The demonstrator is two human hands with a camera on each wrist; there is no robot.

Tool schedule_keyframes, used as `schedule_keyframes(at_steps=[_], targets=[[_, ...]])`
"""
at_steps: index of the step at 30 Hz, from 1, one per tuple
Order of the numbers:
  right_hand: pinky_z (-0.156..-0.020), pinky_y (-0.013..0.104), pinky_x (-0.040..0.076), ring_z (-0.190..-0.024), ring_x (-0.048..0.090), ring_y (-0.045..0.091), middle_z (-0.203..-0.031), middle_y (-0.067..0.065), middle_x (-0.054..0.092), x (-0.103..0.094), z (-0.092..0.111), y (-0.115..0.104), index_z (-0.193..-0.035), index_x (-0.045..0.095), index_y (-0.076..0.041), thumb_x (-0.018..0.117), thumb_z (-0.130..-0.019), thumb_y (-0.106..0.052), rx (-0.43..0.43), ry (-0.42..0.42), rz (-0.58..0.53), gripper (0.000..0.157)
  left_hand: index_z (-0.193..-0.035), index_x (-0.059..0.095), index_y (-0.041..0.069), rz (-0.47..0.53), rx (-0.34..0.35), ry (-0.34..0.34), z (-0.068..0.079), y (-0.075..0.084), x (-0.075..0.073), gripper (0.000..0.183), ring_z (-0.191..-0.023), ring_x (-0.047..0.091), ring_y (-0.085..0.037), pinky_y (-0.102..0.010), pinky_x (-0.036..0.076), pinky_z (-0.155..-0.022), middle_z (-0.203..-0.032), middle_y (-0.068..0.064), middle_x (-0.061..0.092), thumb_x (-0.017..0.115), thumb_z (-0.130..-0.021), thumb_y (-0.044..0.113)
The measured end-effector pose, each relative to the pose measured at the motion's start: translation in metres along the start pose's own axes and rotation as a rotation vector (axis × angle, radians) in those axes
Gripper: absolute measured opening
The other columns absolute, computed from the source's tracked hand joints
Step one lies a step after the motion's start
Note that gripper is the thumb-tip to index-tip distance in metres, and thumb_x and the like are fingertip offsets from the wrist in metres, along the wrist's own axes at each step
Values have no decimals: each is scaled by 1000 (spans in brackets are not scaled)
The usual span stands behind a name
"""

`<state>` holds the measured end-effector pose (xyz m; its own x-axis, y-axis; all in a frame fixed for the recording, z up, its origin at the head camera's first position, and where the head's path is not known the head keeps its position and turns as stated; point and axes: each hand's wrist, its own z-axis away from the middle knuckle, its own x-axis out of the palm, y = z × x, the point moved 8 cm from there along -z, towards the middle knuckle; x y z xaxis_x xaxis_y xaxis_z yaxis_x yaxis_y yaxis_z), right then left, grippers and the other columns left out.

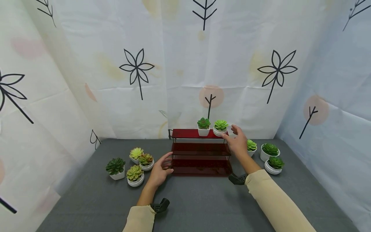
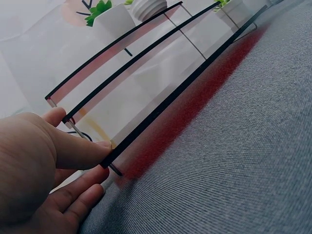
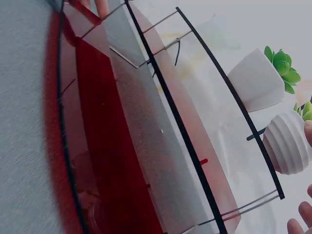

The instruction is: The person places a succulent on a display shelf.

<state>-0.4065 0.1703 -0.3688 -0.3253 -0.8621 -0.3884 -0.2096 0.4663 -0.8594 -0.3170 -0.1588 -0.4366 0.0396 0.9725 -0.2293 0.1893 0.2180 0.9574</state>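
Observation:
A dark red three-tier display shelf (image 1: 200, 149) stands on the table near the back wall. At its left end, my left hand (image 1: 159, 170) grips the edge; in the left wrist view the thumb (image 2: 83, 151) lies at a tier's front corner with fingers behind and below. On the top tier sit a darker green succulent (image 1: 204, 127) in a square white pot and a light green succulent (image 1: 221, 127) in a round ribbed white pot. My right hand (image 1: 239, 141) is beside the ribbed pot, thumb close to it, fingers spread apart. Whether it touches is unclear.
Left of the shelf, several potted succulents (image 1: 135, 173) stand grouped on the grey table (image 1: 200, 203). More stand on the right, including a light green one (image 1: 251, 145) behind my right wrist and a dark green one (image 1: 273, 165). Patterned cloth walls (image 1: 185, 64) surround the table.

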Motion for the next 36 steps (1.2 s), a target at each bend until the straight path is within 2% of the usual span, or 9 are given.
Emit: schedule_keyframes(at_steps=[6, 14, 17, 20, 27, 30, 36], targets=[[-100, 50, 38, -126, 45, 35, -138, 20, 50, -14, 11, 1, -141, 46, 0, 74, -88, -19, -83, 47, 11, 63, -145, 45, 3, 12, 16, -1, 0, -1, -1, 66, -118, 48, -50, -59, 35, -101, -133, -32, 49, 60, -84, -18], [-94, 50, 40, -116, 50, 37, -127, 23, 57, -33, 27, 11, -130, 55, 4, 77, -84, -13, -112, 190, 2, 54, -145, 45, 3, 15, 12, -4, -1, -2, -2, 66, -118, 48, -49, -59, 35, -101, -133, -31, 50, 61, -84, -18], [-92, 51, 41, -115, 51, 39, -125, 24, 57, -39, 35, 17, -128, 56, 4, 77, -84, -11, -111, 219, -16, 51, -145, 45, 3, 15, 14, -4, -1, -2, -2, 66, -118, 49, -49, -60, 35, -101, -133, -32, 50, 61, -84, -18], [-93, 49, 41, -116, 51, 37, -124, 24, 57, -42, 40, 26, -127, 56, 4, 77, -84, -10, -96, 228, -33, 50, -144, 45, 3, 17, 6, 0, -2, -4, -2, 66, -118, 49, -48, -60, 35, -101, -132, -31, 50, 61, -84, -18], [-91, 46, 41, -115, 52, 34, -122, 25, 58, -50, 53, 41, -127, 55, 6, 76, -85, -8, -95, 242, -45, 49, -143, 51, 18, -17, 6, 41, -14, -34, -5, 70, -114, 55, -36, -53, 40, -100, -130, -18, 57, 65, -83, -15], [-92, 47, 42, -115, 53, 34, -122, 24, 59, -55, 59, 43, -127, 56, 5, 76, -85, -10, -85, 240, -24, 49, -142, 52, 22, -22, -10, 52, -16, -40, -5, 71, -114, 56, -33, -51, 41, -100, -129, -15, 58, 66, -83, -15], [-92, 44, 42, -115, 54, 30, -124, 19, 60, -67, 72, 51, -127, 57, 2, 76, -86, -13, -42, 217, 29, 48, -142, 51, 22, -25, -17, 49, -17, -41, -4, 71, -115, 55, -32, -50, 41, -100, -130, -14, 57, 66, -83, -14]])
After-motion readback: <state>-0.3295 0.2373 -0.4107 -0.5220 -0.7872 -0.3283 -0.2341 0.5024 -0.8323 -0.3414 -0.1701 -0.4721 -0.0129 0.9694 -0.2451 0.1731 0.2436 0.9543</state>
